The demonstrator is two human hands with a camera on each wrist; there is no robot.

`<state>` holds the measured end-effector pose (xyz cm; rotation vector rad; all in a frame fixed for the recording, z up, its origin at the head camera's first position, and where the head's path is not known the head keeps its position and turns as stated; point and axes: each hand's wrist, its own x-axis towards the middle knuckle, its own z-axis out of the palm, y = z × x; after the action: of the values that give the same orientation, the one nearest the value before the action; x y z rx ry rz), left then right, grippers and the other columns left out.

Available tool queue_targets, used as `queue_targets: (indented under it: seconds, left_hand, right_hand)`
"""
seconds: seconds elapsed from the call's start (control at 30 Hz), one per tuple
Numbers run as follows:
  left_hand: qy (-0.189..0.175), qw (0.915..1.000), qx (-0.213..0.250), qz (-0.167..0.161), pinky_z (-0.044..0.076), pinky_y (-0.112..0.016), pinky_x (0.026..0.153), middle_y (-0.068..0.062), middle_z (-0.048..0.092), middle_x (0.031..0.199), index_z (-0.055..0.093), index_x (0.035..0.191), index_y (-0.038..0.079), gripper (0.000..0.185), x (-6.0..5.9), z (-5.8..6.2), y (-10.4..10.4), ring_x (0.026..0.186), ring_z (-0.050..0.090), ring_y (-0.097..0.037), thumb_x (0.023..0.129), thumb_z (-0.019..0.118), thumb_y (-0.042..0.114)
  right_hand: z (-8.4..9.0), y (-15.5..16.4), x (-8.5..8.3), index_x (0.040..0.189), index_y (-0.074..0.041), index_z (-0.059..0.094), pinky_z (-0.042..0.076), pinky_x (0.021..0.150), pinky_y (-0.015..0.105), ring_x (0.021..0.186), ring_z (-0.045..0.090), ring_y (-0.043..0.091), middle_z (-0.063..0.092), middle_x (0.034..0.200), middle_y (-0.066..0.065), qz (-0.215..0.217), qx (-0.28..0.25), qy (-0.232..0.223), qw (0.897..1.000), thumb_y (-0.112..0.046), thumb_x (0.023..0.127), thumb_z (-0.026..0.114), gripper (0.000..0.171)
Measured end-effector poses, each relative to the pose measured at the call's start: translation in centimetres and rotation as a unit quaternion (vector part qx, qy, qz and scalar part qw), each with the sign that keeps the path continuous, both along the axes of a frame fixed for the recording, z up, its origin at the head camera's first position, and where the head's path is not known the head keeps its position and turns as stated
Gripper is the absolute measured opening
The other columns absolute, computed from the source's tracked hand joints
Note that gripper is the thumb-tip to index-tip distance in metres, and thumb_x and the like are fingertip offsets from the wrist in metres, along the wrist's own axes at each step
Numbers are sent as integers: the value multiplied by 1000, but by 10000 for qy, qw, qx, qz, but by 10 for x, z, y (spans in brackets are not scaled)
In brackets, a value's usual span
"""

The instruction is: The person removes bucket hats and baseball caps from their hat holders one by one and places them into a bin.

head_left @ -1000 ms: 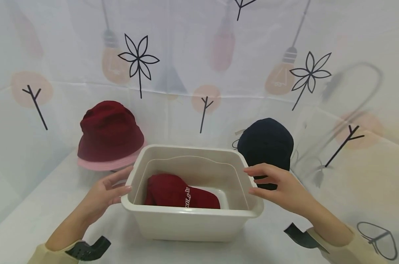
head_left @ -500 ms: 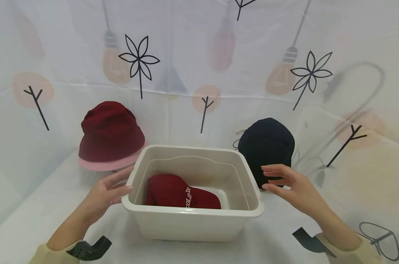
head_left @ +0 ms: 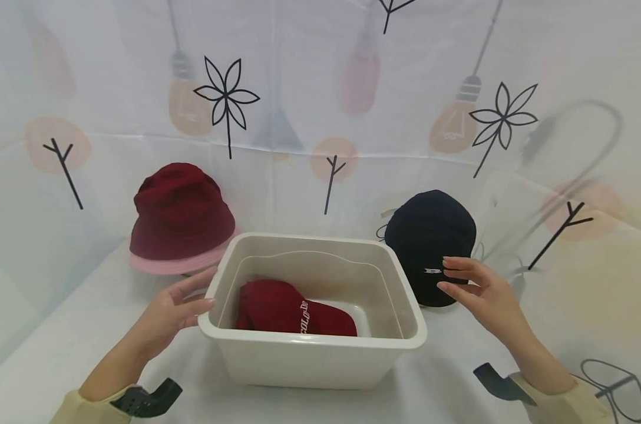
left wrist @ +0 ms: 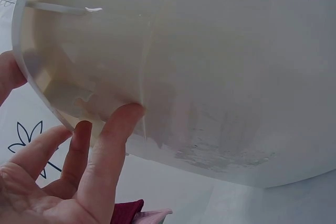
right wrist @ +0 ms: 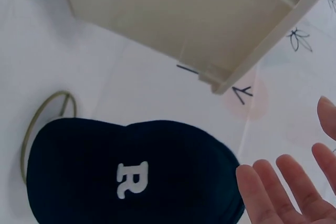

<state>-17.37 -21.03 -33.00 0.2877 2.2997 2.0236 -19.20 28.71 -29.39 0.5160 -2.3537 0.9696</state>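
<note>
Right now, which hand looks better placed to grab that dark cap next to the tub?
Probably the right hand: its open fingers are right at the navy cap, with nothing in between. The left hand touches the far side of the beige tub.

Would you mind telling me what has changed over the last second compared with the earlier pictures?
The right hand left the right rim of the bin and moved right, to the front of the dark cap; its fingers are straight and do not yet grip it. The left hand stayed against the bin's left side. The bin, the red cap inside it and the red bucket hat did not move.
</note>
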Motion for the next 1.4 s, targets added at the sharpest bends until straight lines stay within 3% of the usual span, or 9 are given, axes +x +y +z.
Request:
queue_targets:
  seconds: [0.4,0.9,1.03,1.27,1.4]
  left_hand:
    - [91,10000,23,-28,44,-51,88,-19,38,141,35,143,7,63,-1,-1,0,125,38,-42,88,63,14]
    - [20,10000,24,-11,44,-52,88,-19,36,142,34,144,8,64,0,0,0,126,36,-43,88,63,15]
    - [-1,10000,11,-1,44,-53,88,-19,35,143,33,145,8,65,0,0,0,126,36,-43,87,63,15]
    - [25,10000,18,-13,43,-53,89,-19,35,143,33,145,8,65,-1,0,0,126,37,-42,87,63,15]
    - [38,10000,17,-7,43,-52,89,-19,35,143,33,144,7,65,0,0,0,126,37,-42,87,63,16]
  right_hand:
    - [-7,11,-13,114,2,59,42,71,4,93,49,-14,60,113,19,-486,-81,170,9986,-5,78,74,40]
    - [-14,30,-40,118,2,58,37,70,0,93,44,-13,57,119,21,-1129,-162,-29,9935,-18,81,74,45]
    - [-13,33,-45,120,2,57,36,70,0,96,48,-3,56,122,20,-1218,-209,-99,9923,-19,81,73,47]
    - [-9,39,-55,123,3,54,37,70,0,106,50,33,53,125,22,-1257,-236,-85,9917,-18,82,72,50]
    - [-5,41,-61,125,4,53,37,70,0,110,48,41,49,127,24,-1237,-277,-116,9919,-18,82,72,51]
